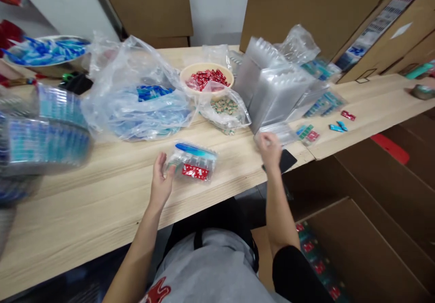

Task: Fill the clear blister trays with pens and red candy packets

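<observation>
A clear plastic tray [207, 158] lies on the table, holding a long blue piece and a red packet with white marks. My left hand [162, 183] is at its left end, thumb and fingers apart, the thumb close to the tray's edge; I cannot tell if they touch. My right hand [271, 151] has its fingers curled in, beside some flat clear plastic trays [283, 133]. What those fingers hold, if anything, is hidden. A dark flat object [288, 160] lies beside the right wrist.
Standing clear trays [277, 94] rise behind my right hand. A bowl of red packets [183, 77], a bag of small pieces [238, 117] and a big bag with blue packets [115, 112] line the back. Filled trays [47, 142] stand left. An open carton [360, 248] is below right.
</observation>
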Motion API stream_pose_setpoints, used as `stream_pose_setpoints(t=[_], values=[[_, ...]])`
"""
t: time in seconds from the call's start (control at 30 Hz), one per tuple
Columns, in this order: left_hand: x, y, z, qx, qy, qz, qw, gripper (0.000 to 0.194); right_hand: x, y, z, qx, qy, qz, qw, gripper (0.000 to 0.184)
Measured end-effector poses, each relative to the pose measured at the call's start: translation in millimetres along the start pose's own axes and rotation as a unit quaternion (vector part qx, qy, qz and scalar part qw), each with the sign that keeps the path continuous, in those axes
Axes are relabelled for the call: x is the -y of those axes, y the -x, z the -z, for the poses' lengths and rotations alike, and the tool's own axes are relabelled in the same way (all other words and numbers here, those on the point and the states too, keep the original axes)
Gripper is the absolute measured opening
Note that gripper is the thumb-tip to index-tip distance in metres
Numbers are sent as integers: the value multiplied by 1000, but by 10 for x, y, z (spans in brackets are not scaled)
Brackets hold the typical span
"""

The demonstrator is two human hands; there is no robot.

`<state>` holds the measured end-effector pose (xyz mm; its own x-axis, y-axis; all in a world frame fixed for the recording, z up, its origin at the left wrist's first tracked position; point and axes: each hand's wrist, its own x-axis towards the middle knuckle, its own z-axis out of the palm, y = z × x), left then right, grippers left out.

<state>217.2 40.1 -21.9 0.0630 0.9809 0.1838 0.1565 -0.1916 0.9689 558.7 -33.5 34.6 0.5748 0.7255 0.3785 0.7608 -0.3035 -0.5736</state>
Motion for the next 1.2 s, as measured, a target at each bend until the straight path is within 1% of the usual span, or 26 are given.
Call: stream_pose_setpoints(t=[0.07,0.1,0.13,0.2,0.27,0.37,0.47,0.57,0.63,0.67,0.73,0.77,0.8,0.83,0.87,0.9,0.93,0.97,1.03,1.07,1.13,1.2], values=[[-42,16,4,-12,-3,-15,1000,76,-322,-266,273,-28,66,-46,996,36],[-73,28,9,-20,-10,-24,999,75,-462,-376,378,-19,94,-57,994,35],[-106,42,15,-29,-20,-33,999,73,-579,-464,456,6,118,-60,991,31],[-179,74,29,-43,-42,-54,997,68,-739,-579,535,70,157,-48,984,26],[-260,108,40,-62,-59,-79,993,63,-810,-640,538,126,188,-22,974,25],[-407,148,32,-85,-83,-121,986,53,-822,-715,484,175,219,26,959,20],[-572,172,2,-70,-102,-169,978,43,-809,-808,454,208,229,72,948,13],[-688,187,-15,-52,-123,-208,969,35,-796,-889,510,217,228,100,944,15],[-723,194,-10,-49,-137,-213,966,31,-762,-960,605,200,228,105,947,15],[-732,197,-4,-49,-142,-212,966,31,-728,-1014,668,180,226,106,951,16],[-746,199,10,-49,-147,-211,965,29,-607,-1171,804,106,201,116,967,22],[-755,199,16,-49,-148,-211,965,29,-519,-1271,870,56,176,128,974,24],[-767,198,22,-50,-150,-214,964,29,-415,-1382,929,12,148,146,978,24],[-781,199,27,-50,-152,-217,963,28,-299,-1499,980,-11,129,166,978,23],[-797,201,32,-50,-155,-220,962,28,-177,-1617,1023,-7,129,181,975,21],[-810,205,38,-51,-158,-222,961,28,-56,-1730,1057,23,149,186,971,19],[-820,212,46,-52,-160,-222,960,28,58,-1835,1085,66,183,181,964,16],[-824,222,59,-53,-163,-221,960,28,158,-1929,1106,106,222,170,954,13],[-812,249,99,-58,-167,-211,961,28,301,-2074,1136,160,294,153,930,11],[-795,265,127,-62,-170,-203,962,29,341,-2128,1147,172,318,152,920,12],[-746,297,199,-68,-173,-185,965,30,362,-2208,1163,182,339,158,909,13],[-685,327,283,-74,-176,-165,968,32,334,-2272,1175,190,332,163,910,15]])
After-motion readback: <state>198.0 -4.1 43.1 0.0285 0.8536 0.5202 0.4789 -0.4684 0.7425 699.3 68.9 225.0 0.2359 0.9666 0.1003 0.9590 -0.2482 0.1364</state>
